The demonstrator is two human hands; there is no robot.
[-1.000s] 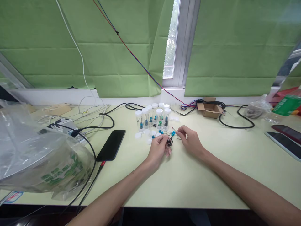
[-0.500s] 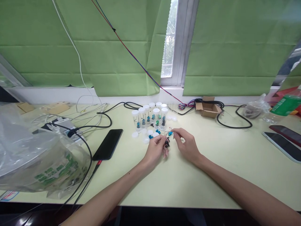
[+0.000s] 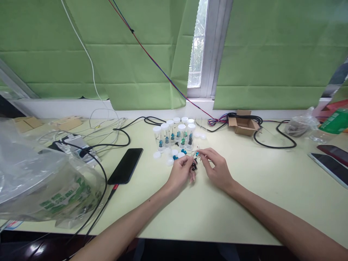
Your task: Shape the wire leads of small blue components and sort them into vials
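My left hand (image 3: 178,173) is closed, its thumb and finger pinched on a small black piece (image 3: 194,166) with a thin stem. Just right of it, my right hand (image 3: 217,167) is closed in a pinch on a small blue piece (image 3: 197,154); thin pins show near those fingertips. Beyond both hands stands a cluster of clear vials (image 3: 182,140) with white caps, several holding blue, green or black pieces on thin rods. Loose blue pieces (image 3: 184,151) and a white cap (image 3: 170,161) lie between the vials and my left hand.
A black phone (image 3: 125,166) lies to the left, beside a large plastic bag (image 3: 62,188) and tangled cables. At the back right are an open cardboard box (image 3: 244,127) and a black cable (image 3: 274,145). Two more phones (image 3: 330,168) and a green-labelled bottle (image 3: 333,123) sit far right.
The view has shifted slightly. My right fingertips have tipped a little around the blue piece, and a pin now stands more upright there. My left hand keeps its pinch.
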